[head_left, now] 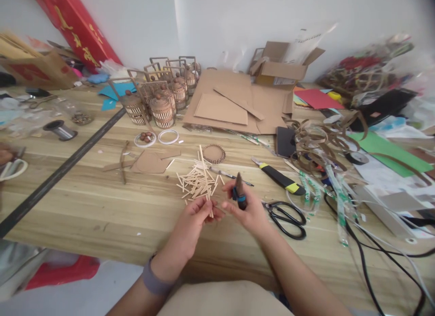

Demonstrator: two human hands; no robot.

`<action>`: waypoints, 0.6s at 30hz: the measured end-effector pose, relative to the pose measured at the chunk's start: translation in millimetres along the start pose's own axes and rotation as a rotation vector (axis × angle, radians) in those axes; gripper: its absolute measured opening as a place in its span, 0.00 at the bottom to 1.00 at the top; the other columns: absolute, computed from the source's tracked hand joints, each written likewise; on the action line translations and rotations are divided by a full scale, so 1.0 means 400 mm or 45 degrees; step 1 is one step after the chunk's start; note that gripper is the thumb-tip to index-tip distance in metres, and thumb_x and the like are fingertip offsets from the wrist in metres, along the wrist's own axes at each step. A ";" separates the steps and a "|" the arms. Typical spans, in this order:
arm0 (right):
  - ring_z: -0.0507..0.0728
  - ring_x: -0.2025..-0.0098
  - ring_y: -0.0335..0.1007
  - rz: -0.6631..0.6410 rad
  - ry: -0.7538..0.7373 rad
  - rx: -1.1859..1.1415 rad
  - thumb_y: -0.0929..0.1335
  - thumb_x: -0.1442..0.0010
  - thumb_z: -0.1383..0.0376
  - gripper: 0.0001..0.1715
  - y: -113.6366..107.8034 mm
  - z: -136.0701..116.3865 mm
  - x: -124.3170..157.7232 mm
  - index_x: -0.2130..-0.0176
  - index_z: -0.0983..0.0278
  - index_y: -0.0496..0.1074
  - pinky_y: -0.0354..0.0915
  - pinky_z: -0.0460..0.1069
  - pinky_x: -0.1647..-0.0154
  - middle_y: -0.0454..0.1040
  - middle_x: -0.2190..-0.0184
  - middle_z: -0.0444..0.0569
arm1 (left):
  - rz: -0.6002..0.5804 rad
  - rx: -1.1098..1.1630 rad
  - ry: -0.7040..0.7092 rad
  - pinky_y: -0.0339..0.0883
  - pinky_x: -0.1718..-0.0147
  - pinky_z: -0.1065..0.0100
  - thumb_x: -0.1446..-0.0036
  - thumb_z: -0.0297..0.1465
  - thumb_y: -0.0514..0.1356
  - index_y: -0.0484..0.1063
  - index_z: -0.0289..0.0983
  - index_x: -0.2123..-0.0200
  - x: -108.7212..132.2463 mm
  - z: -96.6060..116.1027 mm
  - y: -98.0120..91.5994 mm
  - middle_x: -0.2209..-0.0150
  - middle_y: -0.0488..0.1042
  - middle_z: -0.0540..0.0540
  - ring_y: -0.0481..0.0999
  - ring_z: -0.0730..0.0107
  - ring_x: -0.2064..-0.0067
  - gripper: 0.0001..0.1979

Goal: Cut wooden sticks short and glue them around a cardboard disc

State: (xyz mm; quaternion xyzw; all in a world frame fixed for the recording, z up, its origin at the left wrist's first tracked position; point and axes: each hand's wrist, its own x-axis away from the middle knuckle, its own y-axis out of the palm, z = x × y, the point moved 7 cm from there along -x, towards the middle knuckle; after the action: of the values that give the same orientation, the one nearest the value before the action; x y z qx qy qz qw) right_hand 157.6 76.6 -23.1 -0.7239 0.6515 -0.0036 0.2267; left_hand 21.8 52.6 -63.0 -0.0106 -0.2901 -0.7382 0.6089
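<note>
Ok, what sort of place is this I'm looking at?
Likely a craft workshop: a heap of little sticks and a pair of scissors lie on the table, with several lidded baskets grouped behind.

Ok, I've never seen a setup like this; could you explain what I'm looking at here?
There's no machine here: the two bare hands belong to the person wearing the camera. This single picture comes from their head, looking forward and down. The left hand pinches at least one thin stick; the right hand holds a pliers-like tool. On the table lie a pile of short sticks, black scissors and a knife. Farther back stand slatted containers beside cardboard sheets.
</note>
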 end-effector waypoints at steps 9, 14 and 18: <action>0.62 0.45 0.63 -0.219 -0.158 0.147 0.76 0.50 0.60 0.26 0.031 -0.003 0.012 0.55 0.58 0.63 0.64 0.57 0.47 0.64 0.49 0.53 | -0.044 0.040 -0.039 0.63 0.69 0.68 0.51 0.44 0.66 0.72 0.36 0.69 -0.028 -0.019 0.018 0.73 0.75 0.48 0.73 0.67 0.70 0.17; 0.61 0.47 0.65 -0.210 -0.232 0.267 0.73 0.46 0.65 0.20 0.037 -0.010 0.021 0.56 0.58 0.64 0.66 0.56 0.49 0.65 0.52 0.53 | -0.046 0.071 -0.014 0.65 0.62 0.66 0.51 0.38 0.66 0.73 0.37 0.69 -0.035 -0.029 0.027 0.70 0.77 0.48 0.75 0.65 0.66 0.11; 0.60 0.49 0.67 -0.236 -0.260 0.255 0.73 0.44 0.62 0.18 0.042 -0.018 0.025 0.55 0.58 0.66 0.66 0.54 0.50 0.67 0.53 0.53 | -0.038 0.059 -0.048 0.63 0.62 0.68 0.52 0.34 0.66 0.71 0.37 0.69 -0.037 -0.023 0.016 0.69 0.77 0.49 0.75 0.66 0.64 0.09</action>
State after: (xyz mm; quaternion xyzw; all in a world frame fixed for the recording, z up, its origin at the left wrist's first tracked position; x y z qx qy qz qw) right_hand 141.2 64.1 -25.1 -0.7515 0.5518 -0.0159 0.3613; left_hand 34.5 61.2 -73.3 -0.0060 -0.3188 -0.7399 0.5924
